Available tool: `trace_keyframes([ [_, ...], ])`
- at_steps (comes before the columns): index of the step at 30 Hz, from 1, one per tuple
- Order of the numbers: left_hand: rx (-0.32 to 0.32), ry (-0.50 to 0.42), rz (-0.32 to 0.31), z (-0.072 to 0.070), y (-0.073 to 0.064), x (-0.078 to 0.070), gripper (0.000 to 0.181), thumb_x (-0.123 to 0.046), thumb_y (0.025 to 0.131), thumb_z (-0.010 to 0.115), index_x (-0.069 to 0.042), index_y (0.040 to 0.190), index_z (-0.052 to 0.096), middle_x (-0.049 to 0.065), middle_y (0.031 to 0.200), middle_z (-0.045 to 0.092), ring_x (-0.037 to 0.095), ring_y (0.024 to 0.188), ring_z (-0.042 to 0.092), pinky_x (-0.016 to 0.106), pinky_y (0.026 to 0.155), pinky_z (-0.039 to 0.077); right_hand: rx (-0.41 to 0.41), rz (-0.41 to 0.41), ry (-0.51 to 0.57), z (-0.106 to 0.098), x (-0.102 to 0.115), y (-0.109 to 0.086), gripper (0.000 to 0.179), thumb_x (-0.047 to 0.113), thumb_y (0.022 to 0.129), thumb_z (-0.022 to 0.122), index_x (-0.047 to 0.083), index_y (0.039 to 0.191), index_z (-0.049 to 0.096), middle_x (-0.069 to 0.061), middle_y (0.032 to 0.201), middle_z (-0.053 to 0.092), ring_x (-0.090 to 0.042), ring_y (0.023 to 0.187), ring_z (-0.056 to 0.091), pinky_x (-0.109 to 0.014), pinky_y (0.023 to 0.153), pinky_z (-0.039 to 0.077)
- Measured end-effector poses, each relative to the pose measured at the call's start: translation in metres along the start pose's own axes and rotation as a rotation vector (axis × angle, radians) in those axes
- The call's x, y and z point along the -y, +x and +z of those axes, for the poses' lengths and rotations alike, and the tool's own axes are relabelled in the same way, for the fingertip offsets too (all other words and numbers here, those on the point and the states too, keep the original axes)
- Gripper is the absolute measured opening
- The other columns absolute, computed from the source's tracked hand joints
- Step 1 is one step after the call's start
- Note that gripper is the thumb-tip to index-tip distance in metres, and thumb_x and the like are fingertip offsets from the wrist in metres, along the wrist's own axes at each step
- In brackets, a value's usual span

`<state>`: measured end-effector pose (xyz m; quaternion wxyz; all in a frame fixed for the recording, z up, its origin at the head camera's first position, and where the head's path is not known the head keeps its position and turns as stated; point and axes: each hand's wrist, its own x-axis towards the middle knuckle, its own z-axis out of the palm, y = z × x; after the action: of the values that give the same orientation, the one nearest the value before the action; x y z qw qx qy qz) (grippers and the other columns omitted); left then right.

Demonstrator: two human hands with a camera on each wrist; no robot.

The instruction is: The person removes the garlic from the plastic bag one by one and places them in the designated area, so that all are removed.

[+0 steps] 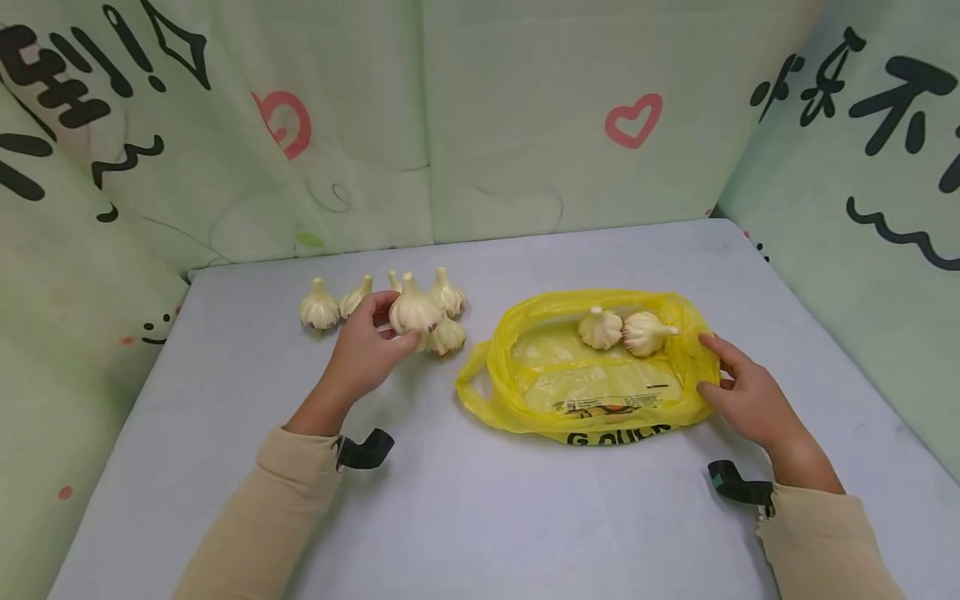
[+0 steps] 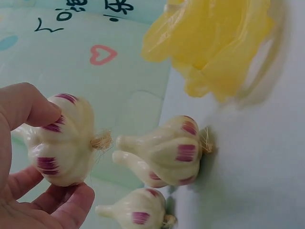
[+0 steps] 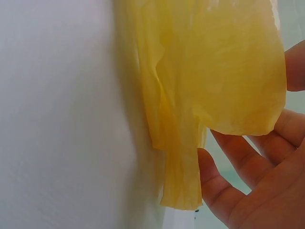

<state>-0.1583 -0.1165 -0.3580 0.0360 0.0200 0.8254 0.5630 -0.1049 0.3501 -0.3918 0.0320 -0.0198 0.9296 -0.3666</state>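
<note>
Between the thumb and fingers of my left hand (image 1: 372, 346) is a garlic bulb (image 1: 414, 307), raised above the other bulbs. In the left wrist view the held bulb (image 2: 64, 140) shows purple patches and a tuft of roots. Several more garlic bulbs (image 1: 319, 305) stand on the table behind and beside that hand. A yellow plastic bag (image 1: 502, 367) lies with its mouth spread wide, and two garlic bulbs (image 1: 600, 328) rest inside. My right hand (image 1: 753, 400) holds the bag's right edge, its thumb and fingers around the thin yellow film (image 3: 228, 71).
The white table (image 1: 480, 517) reaches back to a pale green curtain (image 1: 517, 125) with printed hearts and dark lettering. Curtains also hang at the left and right sides. A loop handle (image 1: 472, 387) of the bag sticks out toward the left hand.
</note>
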Motion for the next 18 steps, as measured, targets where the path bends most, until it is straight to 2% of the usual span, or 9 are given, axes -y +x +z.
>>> trace_keyframes([
  [7,-0.03,0.01,-0.062,-0.006,0.004,0.015,0.065,-0.017,0.087,0.069,0.001,0.143,0.041,0.017,0.139,0.048,0.029,0.127,0.049,0.038,0.102,0.046,0.002,-0.005,0.004,-0.001,0.001,0.0,0.066,0.008,0.098,0.053,-0.009,0.154,0.023,-0.033,0.158,0.019,-0.057,0.133,0.032,-0.07,0.099,0.034],
  [14,-0.022,0.016,-0.112,-0.012,0.01,0.032,0.065,-0.017,0.088,0.071,0.001,0.143,0.041,0.019,0.139,0.048,0.031,0.126,0.05,0.039,0.099,0.047,0.004,0.001,0.011,0.0,0.002,-0.001,0.066,0.008,0.098,0.053,-0.009,0.154,0.023,-0.033,0.158,0.019,-0.058,0.133,0.031,-0.07,0.1,0.033],
  [18,-0.019,0.026,-0.115,-0.012,0.012,0.039,0.064,-0.014,0.088,0.071,0.003,0.142,0.041,0.021,0.138,0.048,0.033,0.125,0.052,0.041,0.099,0.047,0.008,0.007,0.011,-0.001,0.002,0.0,0.066,0.008,0.098,0.053,-0.008,0.154,0.023,-0.033,0.158,0.018,-0.057,0.134,0.03,-0.07,0.1,0.033],
])
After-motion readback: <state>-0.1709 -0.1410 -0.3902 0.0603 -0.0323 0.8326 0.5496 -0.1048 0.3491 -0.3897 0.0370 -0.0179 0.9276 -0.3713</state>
